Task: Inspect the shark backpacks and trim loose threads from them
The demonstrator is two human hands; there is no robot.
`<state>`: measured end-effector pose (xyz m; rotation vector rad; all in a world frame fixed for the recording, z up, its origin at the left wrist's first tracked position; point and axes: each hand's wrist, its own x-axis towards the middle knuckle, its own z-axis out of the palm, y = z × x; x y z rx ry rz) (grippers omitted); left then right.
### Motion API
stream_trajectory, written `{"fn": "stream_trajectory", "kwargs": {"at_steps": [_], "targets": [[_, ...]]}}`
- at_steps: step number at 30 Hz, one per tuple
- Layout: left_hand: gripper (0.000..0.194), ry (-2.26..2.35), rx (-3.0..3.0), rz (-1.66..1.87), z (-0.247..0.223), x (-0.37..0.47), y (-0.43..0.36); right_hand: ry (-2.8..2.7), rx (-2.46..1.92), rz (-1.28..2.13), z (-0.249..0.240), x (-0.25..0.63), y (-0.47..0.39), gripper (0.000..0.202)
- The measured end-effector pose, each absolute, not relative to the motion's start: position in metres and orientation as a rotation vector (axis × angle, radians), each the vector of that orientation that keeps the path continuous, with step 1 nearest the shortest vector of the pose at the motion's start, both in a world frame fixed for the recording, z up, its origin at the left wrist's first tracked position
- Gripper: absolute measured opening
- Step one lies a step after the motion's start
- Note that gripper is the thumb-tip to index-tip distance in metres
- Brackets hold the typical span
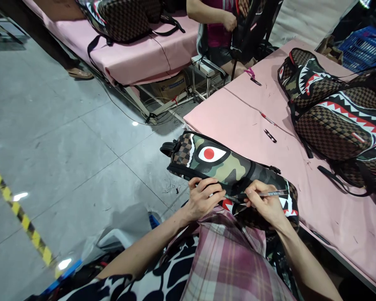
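Note:
A backpack (238,167) with camouflage, brown checks and a red-and-white eye lies on its side across the table's near corner and my lap. My left hand (205,198) has its fingers curled over the bag's near side, pressing on the material. In my right hand (265,202) a slim clear pen (274,193) is pinched, its tip pointing left toward the bag beside my left fingers. Red and white teeth printed on the bag show below the hands. Exactly what the pen tip touches is too small to tell.
On the pink table (232,108) lie a small black snipper (270,136), a cord and thread bits. Several patterned backpacks (335,125) are piled at right. Across from me a co-worker (219,25) handles another bag. A blue crate (365,48) stands at back right.

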<state>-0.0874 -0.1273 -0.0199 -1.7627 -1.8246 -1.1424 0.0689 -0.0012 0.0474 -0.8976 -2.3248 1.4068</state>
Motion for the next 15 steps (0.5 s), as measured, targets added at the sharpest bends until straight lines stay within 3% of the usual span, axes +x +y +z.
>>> {"fn": "stream_trajectory", "kwargs": {"at_steps": [15], "targets": [[0.009,-1.830,-1.762,-1.208,-0.0197,-0.0884,-0.1283,-2.455,-0.761,1.173,0.0462,0.0665,-0.0047,0.025]]}}
